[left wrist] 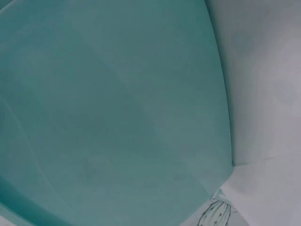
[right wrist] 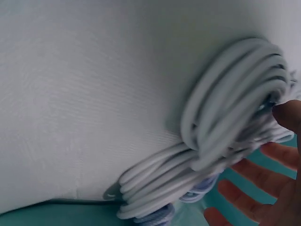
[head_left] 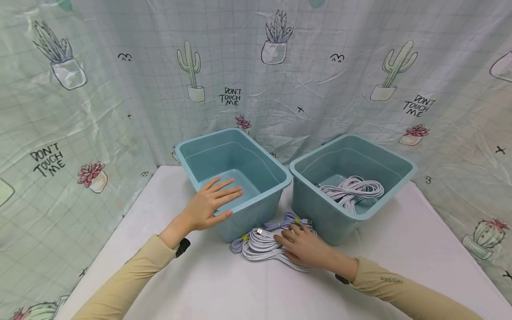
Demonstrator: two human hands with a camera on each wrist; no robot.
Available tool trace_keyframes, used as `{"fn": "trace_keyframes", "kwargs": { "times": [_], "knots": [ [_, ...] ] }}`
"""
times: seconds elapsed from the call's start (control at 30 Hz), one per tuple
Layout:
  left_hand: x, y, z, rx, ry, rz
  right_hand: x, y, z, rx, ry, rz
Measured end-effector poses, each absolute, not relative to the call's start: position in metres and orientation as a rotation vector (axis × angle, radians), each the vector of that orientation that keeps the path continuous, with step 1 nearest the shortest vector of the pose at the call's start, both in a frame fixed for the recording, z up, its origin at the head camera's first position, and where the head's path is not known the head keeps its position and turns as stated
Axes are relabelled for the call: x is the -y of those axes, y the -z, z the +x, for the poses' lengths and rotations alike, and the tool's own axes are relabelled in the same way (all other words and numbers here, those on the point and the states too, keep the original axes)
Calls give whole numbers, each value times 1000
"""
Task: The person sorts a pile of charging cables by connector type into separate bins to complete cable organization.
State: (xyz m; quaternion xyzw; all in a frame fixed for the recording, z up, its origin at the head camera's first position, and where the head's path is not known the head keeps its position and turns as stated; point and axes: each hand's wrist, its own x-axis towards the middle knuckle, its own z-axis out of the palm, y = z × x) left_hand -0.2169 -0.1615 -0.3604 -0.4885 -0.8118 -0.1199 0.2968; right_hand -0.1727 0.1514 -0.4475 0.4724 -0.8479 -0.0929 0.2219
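Spread fingers of my left hand [head_left: 208, 204] reach over the near-left rim of the left teal bin [head_left: 256, 218], holding nothing. That bin has only its bare floor and walls showing inside. My right hand [head_left: 306, 249] is at the right part of a coiled white cable [head_left: 260, 242] on the table, between the two bins. In the right wrist view its fingers [right wrist: 254, 176] lie loosely spread along the edge of the white coil [right wrist: 230, 103], thumb near the loop. Purple cables [head_left: 276, 226] with yellow ties lie behind and beside the white one, partly covered.
A second teal bin [head_left: 316, 213] stands to the right and holds several coiled white cables [head_left: 356, 189]. Both bins stand on a white-covered table [head_left: 224, 284]. A patterned curtain [head_left: 152, 102] hangs close behind the bins and along the sides.
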Motion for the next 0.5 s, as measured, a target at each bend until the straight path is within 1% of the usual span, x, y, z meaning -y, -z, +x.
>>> {"fn": "trace_keyframes", "kwargs": {
  "times": [0.5],
  "knots": [
    [161, 362, -219, 2153, 313, -1302, -151, 457, -179, 2430, 273, 1362]
  ]
}}
